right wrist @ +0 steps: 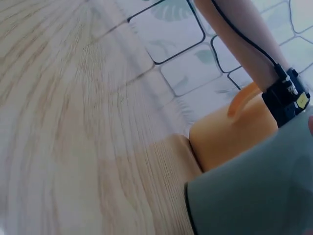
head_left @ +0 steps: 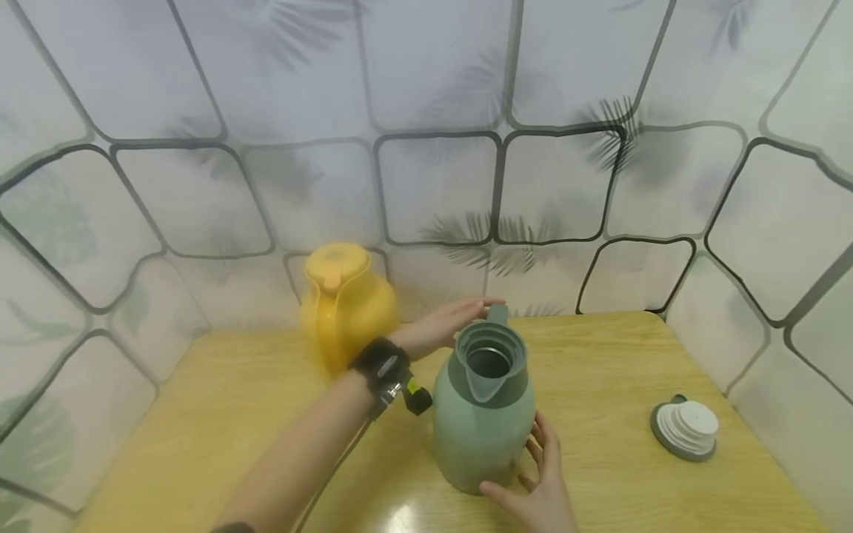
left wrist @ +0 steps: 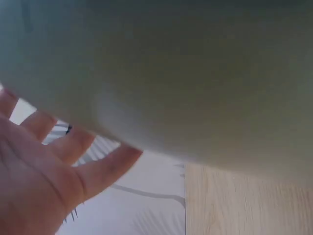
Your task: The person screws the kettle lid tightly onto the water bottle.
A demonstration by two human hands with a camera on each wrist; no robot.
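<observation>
A pale green thermos jug (head_left: 483, 429) with a darker green collar stands on the table, its top uncovered and its spout facing me. My left hand (head_left: 460, 320) reaches behind it near the handle (head_left: 497, 314), fingers mostly straight. In the left wrist view the left hand (left wrist: 39, 181) has spread fingers beside the jug's rounded body (left wrist: 171, 88). Low on the jug's right side, my right hand (head_left: 543, 488) holds the body with curved fingers and thumb. Only a sliver of that hand shows in the right wrist view, next to the jug (right wrist: 254, 191).
A yellow jug (head_left: 360, 307) with its lid on stands at the back left, behind my left forearm. On the right of the wooden table (head_left: 600, 370) lies a white ridged stopper (head_left: 689, 428) with a dark green rim. Patterned fabric (head_left: 433, 192) surrounds the table's back and sides.
</observation>
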